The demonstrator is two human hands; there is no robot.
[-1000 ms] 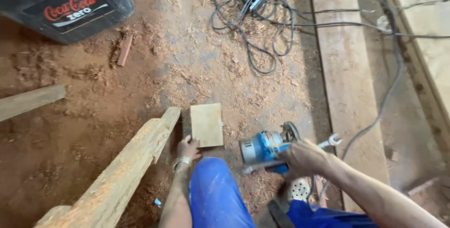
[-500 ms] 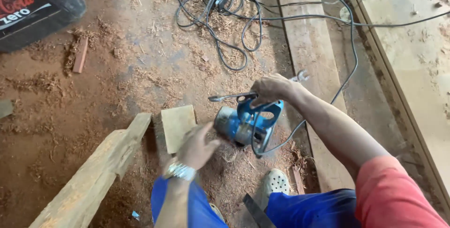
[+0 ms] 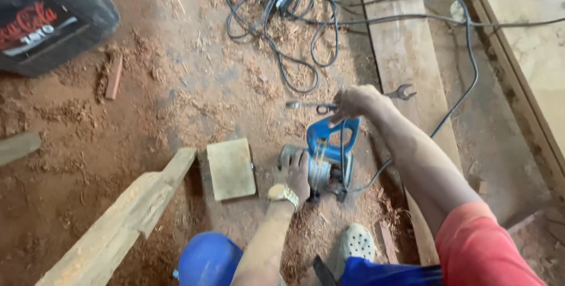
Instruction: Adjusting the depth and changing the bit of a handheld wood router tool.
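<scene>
While right hand [image 3: 356,102] grips wrenches [image 3: 353,102], saw [image 3: 323,159] lies below.

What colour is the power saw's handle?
Blue, on the power saw; the head view shows it clearly, with the left hand resting on the saw body.

1. Blue power saw [image 3: 326,159]: blue plastic housing with a looped handle and grey metal front; it sits on the sawdust-strewn floor [image 3: 176,97], lower middle of the view, just right of a flat square wood offcut.
2. Its dark cord runs from the rear, up and right across the floor.
3. Open-ended wrench [image 3: 400,92]: slim, silver-grey metal, jaw end pointing right, lying roughly level above the saw's handle.
4. A second thin metal tool [image 3: 306,105] sticks out to the left at the same height; kind unclear.
</scene>
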